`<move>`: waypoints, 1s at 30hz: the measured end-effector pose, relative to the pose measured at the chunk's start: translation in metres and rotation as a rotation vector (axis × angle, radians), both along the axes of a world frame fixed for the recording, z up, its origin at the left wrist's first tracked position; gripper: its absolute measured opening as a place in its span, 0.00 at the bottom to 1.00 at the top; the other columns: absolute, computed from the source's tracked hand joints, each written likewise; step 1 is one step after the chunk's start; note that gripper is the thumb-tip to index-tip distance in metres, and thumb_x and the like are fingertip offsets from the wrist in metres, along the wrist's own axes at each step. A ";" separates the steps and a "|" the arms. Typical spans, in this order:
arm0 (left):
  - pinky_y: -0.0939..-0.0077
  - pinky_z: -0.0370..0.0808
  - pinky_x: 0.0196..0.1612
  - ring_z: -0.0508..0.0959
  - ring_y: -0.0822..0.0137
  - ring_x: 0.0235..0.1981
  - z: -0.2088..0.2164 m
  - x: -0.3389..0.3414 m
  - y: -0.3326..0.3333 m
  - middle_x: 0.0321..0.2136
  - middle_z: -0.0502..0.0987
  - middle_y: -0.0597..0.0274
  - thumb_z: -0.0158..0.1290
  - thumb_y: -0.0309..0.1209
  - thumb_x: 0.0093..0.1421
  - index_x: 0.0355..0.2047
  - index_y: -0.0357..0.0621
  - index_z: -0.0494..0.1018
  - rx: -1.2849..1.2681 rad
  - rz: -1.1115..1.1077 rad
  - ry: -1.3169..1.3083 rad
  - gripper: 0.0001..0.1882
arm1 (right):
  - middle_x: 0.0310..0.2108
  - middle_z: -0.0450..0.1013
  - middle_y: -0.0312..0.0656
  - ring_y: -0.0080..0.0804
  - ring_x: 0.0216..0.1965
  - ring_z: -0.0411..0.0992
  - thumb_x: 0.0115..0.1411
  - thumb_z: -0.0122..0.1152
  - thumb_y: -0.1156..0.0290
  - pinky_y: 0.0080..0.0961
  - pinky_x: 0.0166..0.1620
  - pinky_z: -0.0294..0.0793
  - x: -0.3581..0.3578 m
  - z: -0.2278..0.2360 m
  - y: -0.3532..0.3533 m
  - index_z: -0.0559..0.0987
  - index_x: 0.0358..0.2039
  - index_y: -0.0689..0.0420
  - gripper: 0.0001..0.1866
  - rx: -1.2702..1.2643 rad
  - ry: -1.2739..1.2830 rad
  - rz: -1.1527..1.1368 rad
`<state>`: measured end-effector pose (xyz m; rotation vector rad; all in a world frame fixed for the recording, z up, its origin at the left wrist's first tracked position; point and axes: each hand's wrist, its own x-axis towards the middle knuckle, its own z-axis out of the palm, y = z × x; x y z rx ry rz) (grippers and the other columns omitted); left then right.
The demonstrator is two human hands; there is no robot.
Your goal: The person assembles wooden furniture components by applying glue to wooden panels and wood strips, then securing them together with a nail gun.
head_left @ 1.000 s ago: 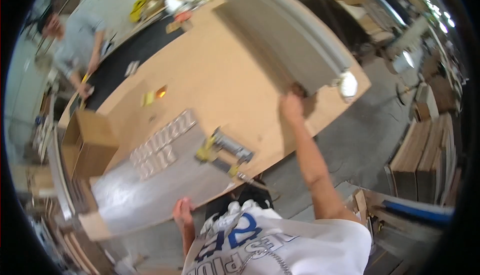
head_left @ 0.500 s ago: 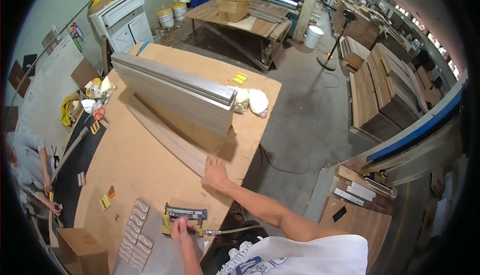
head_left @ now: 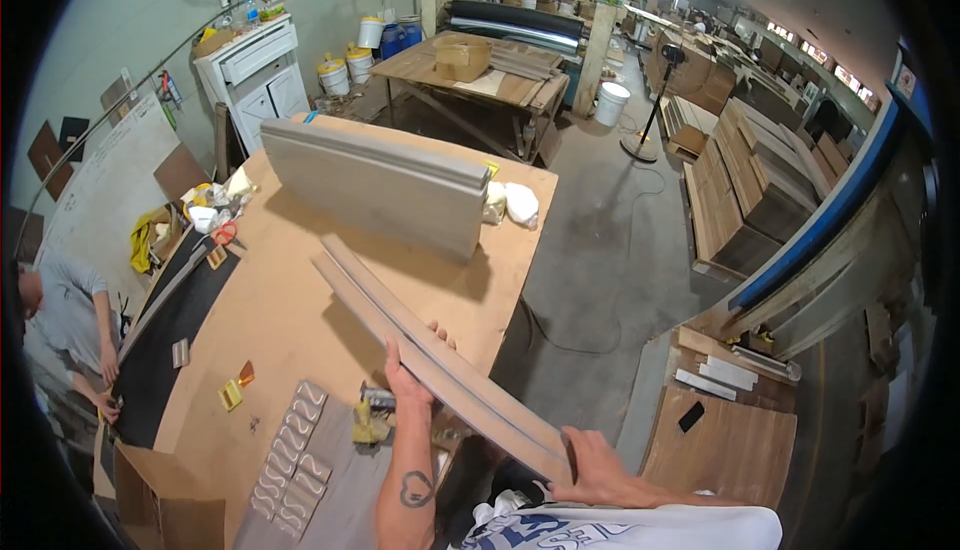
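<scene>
A long, grooved wooden moulding strip point(head_left: 478, 390) is raised at a slant above the table, its far end toward the middle and its near end close to my body. My left hand point(head_left: 408, 378) is closed around it near mid-length, thumb on the near side and fingertips showing past the far edge. My right hand point(head_left: 592, 465) grips its near end. A nail gun point(head_left: 372, 418) with yellow wrapping lies on the table, partly hidden by my left forearm. Beyond the strip stands a stack of similar grey-brown mouldings point(head_left: 380, 190) on edge.
Several small wooden pieces with S-shaped edges point(head_left: 290, 455) lie on a grey board left of the nail gun. A cardboard box point(head_left: 170, 495) stands lower left. White bundles point(head_left: 521, 205) sit by the stack. At the left, a co-worker point(head_left: 75, 325) bends over a black surface.
The moulding strip has been lifted off the table and drawn toward me. My left hand has left the nail gun and taken the strip; my right hand is now at its near end.
</scene>
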<state>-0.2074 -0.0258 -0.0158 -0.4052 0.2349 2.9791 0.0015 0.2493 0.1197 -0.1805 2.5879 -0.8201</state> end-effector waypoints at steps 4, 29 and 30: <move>0.39 0.75 0.54 0.77 0.45 0.48 0.075 0.090 -0.070 0.45 0.77 0.43 0.48 0.45 0.69 0.62 0.39 0.64 -0.300 -0.010 0.080 0.28 | 0.52 0.66 0.61 0.61 0.52 0.65 0.49 0.72 0.51 0.47 0.60 0.67 0.082 -0.020 -0.017 0.58 0.66 0.66 0.52 0.069 0.276 0.073; 0.40 0.49 0.73 0.50 0.47 0.74 -0.048 0.651 -0.288 0.73 0.48 0.43 0.32 0.55 0.71 0.74 0.48 0.46 -0.059 1.458 -0.180 0.38 | 0.52 0.70 0.51 0.53 0.50 0.73 0.46 0.72 0.62 0.45 0.52 0.75 0.064 -0.108 -0.404 0.53 0.73 0.43 0.55 0.213 0.278 1.761; 0.41 0.48 0.73 0.50 0.47 0.74 -0.054 0.657 -0.289 0.73 0.48 0.43 0.32 0.56 0.71 0.74 0.46 0.46 -0.079 1.516 -0.198 0.39 | 0.52 0.70 0.51 0.53 0.50 0.73 0.46 0.72 0.62 0.45 0.52 0.75 0.061 -0.121 -0.409 0.53 0.73 0.43 0.55 0.210 0.271 1.768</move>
